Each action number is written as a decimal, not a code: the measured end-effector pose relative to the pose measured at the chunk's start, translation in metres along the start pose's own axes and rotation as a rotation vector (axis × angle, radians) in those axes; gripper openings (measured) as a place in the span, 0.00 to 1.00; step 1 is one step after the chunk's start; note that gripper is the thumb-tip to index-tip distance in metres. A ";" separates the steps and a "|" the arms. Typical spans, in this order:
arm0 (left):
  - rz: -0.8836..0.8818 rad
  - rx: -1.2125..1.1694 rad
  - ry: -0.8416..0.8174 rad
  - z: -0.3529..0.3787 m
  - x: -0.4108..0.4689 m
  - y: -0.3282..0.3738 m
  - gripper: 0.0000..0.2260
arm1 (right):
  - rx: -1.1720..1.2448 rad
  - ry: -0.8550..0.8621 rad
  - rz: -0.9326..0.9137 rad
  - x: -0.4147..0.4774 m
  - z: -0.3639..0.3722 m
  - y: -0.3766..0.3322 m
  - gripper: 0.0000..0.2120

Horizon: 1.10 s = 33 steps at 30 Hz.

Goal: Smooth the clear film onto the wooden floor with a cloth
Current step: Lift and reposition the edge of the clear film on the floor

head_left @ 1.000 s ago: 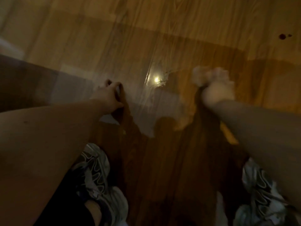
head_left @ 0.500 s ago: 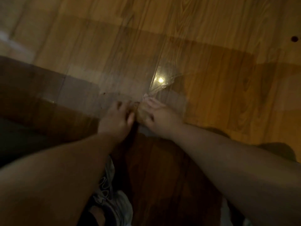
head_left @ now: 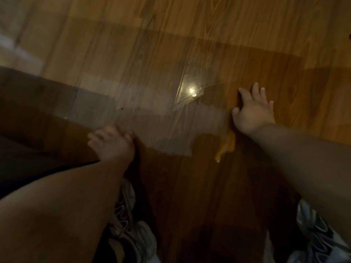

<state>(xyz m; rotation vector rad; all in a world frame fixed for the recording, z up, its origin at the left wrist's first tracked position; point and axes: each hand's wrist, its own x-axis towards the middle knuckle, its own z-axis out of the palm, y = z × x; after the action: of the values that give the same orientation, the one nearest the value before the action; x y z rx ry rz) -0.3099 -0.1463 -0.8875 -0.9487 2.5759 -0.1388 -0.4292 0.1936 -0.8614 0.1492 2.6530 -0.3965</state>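
Note:
The clear film lies on the wooden floor, wrinkled, with a bright glare spot near its middle. Its near edge runs just ahead of my hands. My left hand rests on that near edge with loosely bent fingers, and I see nothing held in it. My right hand lies flat with fingers spread on the floor at the film's right side. No cloth shows in this view.
My two patterned shoes, the left shoe and the right shoe, stand on the floor just behind my arms. Deep shadow covers the near and left floor. A small dark spot marks the floor at the far right edge.
My hands, close together at the film's near edge half a second ago, have parted. The right hand swept right and opened flat. The pale cloth it held one second ago is out of sight.

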 end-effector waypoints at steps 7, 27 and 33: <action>0.165 -0.085 -0.066 -0.009 0.016 0.079 0.27 | 0.061 0.027 0.006 -0.005 -0.002 -0.004 0.26; 0.407 -0.130 0.161 -0.061 0.007 0.173 0.27 | 0.068 0.114 0.074 0.025 -0.023 0.016 0.26; 1.452 0.023 -0.027 -0.063 -0.002 0.213 0.24 | 0.097 0.161 0.130 0.038 -0.031 0.032 0.26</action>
<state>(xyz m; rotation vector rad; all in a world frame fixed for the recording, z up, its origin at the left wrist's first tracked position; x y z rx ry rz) -0.4618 0.0157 -0.8761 1.0059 2.5494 0.2438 -0.4709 0.2348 -0.8602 0.3975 2.7620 -0.4879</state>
